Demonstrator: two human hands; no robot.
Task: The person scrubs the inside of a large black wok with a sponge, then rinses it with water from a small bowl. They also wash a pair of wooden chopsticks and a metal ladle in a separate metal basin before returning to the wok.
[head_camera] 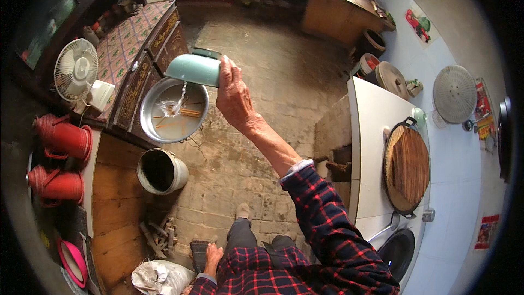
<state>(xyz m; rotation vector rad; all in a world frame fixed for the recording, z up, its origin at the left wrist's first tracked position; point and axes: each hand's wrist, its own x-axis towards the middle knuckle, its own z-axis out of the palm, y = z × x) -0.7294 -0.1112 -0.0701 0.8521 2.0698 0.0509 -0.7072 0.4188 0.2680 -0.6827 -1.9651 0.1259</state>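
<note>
My right hand (237, 94) grips a pale teal bowl-like dipper (192, 69) by its right end, tilted high over the floor. A stream of water (183, 92) falls from it into a round metal basin (144, 116). Cloudy water fills part of the basin, and several thin wooden sticks, apparently chopsticks (189, 112), lie in it around the splash. My left hand (213, 257) hangs low at my left side, fingers curled. Beside it is a dark woven-looking object (199, 254); whether the hand holds this is unclear.
Below the basin stands a bucket (180, 176) with a dark inside. Firewood (157, 237) and a white sack (161, 278) lie lower left. Two red thermos flasks (67, 139) and a fan (76, 69) stand left. To the right, a white-tiled counter (372, 131) bears a lidded wok (411, 166).
</note>
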